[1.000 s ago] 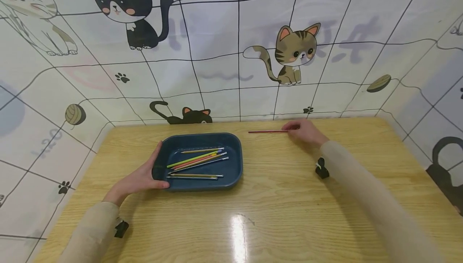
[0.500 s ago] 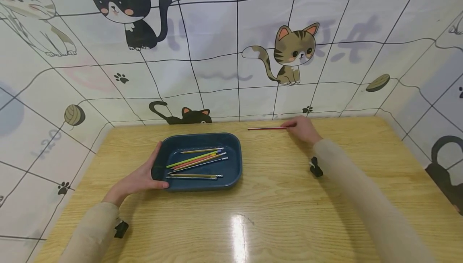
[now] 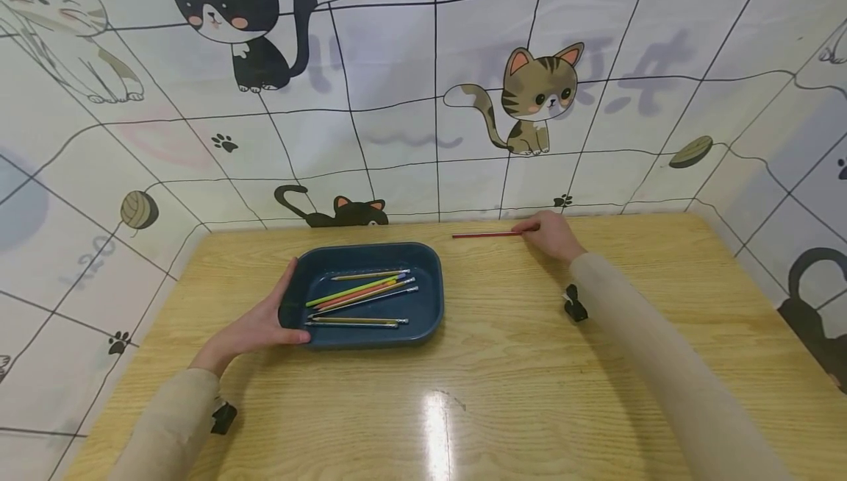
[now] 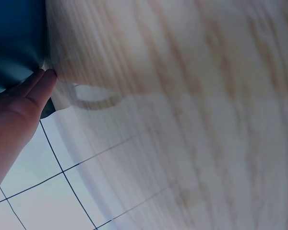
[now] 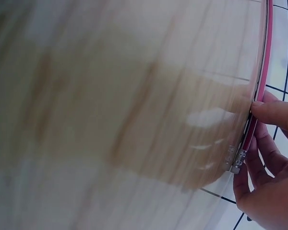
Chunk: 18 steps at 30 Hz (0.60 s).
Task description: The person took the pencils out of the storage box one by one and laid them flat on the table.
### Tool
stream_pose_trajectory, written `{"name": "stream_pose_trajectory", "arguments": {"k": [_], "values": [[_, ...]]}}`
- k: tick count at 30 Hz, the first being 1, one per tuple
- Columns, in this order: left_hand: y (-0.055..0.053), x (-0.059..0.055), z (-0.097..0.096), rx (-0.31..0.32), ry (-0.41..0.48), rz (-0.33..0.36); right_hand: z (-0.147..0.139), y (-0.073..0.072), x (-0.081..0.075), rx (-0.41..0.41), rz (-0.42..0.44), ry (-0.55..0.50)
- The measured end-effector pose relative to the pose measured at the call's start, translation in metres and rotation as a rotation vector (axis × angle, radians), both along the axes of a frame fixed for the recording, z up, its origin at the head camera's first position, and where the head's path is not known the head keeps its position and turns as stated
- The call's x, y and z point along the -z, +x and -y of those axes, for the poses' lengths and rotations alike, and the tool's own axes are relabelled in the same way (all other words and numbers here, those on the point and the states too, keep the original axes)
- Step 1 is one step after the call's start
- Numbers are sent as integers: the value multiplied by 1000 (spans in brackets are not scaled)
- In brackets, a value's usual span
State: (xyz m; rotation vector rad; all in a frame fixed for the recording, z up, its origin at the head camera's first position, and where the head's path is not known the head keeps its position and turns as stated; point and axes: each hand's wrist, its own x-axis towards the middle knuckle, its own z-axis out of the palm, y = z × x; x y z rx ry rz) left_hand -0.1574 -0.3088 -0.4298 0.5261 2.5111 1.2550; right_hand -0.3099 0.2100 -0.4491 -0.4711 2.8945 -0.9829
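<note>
In the head view my right hand (image 3: 551, 237) pinches a red pencil (image 3: 485, 234) near its eraser end, at the table's back edge. The pencil lies sideways, pointing left toward the tray. The right wrist view shows thumb and fingertips on the pink-red barrel (image 5: 267, 52), just above the silver ferrule (image 5: 239, 160). My left hand (image 3: 261, 319) grips the left end of a dark blue tray (image 3: 433, 297), thumb at the front wall and fingers along the left side. Several pencils (image 3: 360, 293), yellow, green, orange and dark, lie inside it.
The wooden table (image 3: 516, 393) has a glossy top that reflects light. A white wall (image 3: 397, 128) printed with cats and grid lines stands right behind its back edge, with side walls left and right. A black clip-like piece (image 3: 574, 304) hangs at the right sleeve.
My right hand has shifted slightly left and back toward the wall, with its grip closer on the red pencil. The left hand and the tray stay in place.
</note>
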Motion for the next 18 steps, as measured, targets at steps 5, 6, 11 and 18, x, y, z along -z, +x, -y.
{"name": "stream_pose_trajectory", "arguments": {"k": [5, 6, 11, 18], "values": [[0, 1, 1, 0, -5, -6, -1, 2, -1, 1, 35, -31], [0, 2, 1, -1, -8, -10, -2, 3, -1, 6, 50, -54], [1, 2, 1, -23, -15, -36, -10, 12, -7, 48, 94, -172], [4, -2, -1, -28, 4, -55, -13, 24, -14, 42, 51, -228]]}}
